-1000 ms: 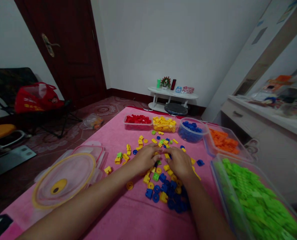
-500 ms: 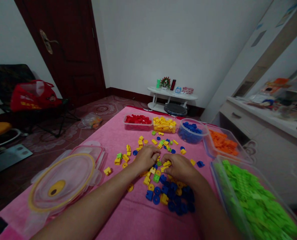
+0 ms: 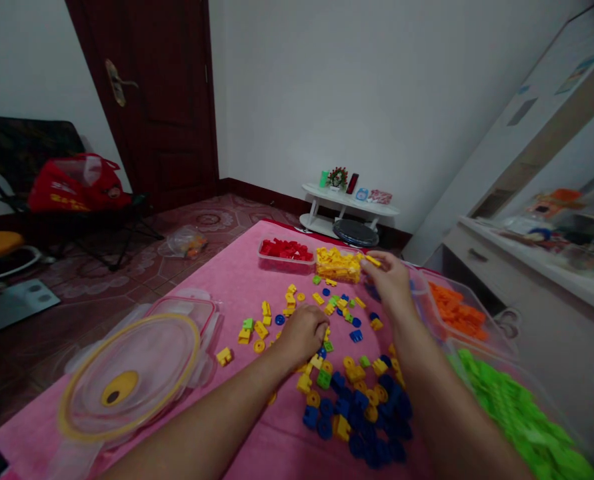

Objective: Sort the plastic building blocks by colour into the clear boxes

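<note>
My right hand point(image 3: 393, 280) is raised at the right edge of the box of yellow building blocks point(image 3: 337, 267). A thin yellow building block point(image 3: 373, 261) is pinched in its fingers. Low over the loose pieces in the middle is my left hand point(image 3: 303, 333), its fingers curled downward; what they hold, if anything, is hidden. Around it lie yellow blocks point(image 3: 261, 329), a green block point(image 3: 323, 379) and blue wheels point(image 3: 325, 428). The blue pieces' round tub is mostly hidden behind my right hand.
A box of red blocks point(image 3: 287, 257) stands at the back. To the right are boxes of orange blocks point(image 3: 457, 310) and green blocks point(image 3: 531, 413). Stacked clear lids point(image 3: 131, 373) lie at the left on the pink cloth point(image 3: 247, 260).
My right hand has moved from the middle pile up and away to the yellow box, carrying a yellow block. My left hand stays over the pile. The view has shifted slightly.
</note>
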`<action>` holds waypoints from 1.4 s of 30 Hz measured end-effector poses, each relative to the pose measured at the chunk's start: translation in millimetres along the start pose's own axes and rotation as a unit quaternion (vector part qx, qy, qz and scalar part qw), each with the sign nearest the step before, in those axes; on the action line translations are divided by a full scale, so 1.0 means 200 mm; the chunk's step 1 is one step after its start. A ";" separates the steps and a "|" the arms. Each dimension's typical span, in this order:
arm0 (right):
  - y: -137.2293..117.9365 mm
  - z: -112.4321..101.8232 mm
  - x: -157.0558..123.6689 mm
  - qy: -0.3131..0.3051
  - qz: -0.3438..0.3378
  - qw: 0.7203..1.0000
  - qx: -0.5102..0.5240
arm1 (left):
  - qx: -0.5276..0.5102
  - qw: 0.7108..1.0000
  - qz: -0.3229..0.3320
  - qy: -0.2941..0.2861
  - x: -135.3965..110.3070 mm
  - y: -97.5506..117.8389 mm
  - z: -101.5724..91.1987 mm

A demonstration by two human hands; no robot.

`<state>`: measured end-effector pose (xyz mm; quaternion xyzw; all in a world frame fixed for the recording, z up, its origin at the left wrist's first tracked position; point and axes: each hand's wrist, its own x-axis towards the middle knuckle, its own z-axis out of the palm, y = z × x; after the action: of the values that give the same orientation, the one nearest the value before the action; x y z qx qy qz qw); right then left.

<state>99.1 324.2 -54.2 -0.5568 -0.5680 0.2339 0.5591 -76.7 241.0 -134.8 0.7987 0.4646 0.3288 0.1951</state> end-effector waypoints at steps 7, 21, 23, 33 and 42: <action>0.13 0.11 0.42 -0.083 -0.071 0.938 -0.329 | -0.001 1.000 -0.012 -0.002 0.00 -0.01 0.00; 0.20 0.35 0.48 -0.231 -0.091 0.933 -0.261 | -0.004 1.000 0.005 0.005 0.01 -0.02 0.02; 0.21 0.33 0.50 -0.229 -0.085 0.934 -0.261 | -0.005 1.000 0.005 0.010 0.01 -0.02 0.02; 0.19 0.31 0.40 -0.173 -0.113 0.922 -0.329 | -0.006 1.000 0.007 0.018 0.01 -0.01 0.02; 0.15 0.33 0.37 -0.199 -0.120 0.920 -0.315 | 0.000 1.000 0.018 0.020 0.00 -0.02 0.03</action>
<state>69.9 421.8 -70.8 -0.5739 -0.7743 0.0797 0.2543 -75.8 243.6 -141.0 0.8000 0.4541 0.3485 0.1798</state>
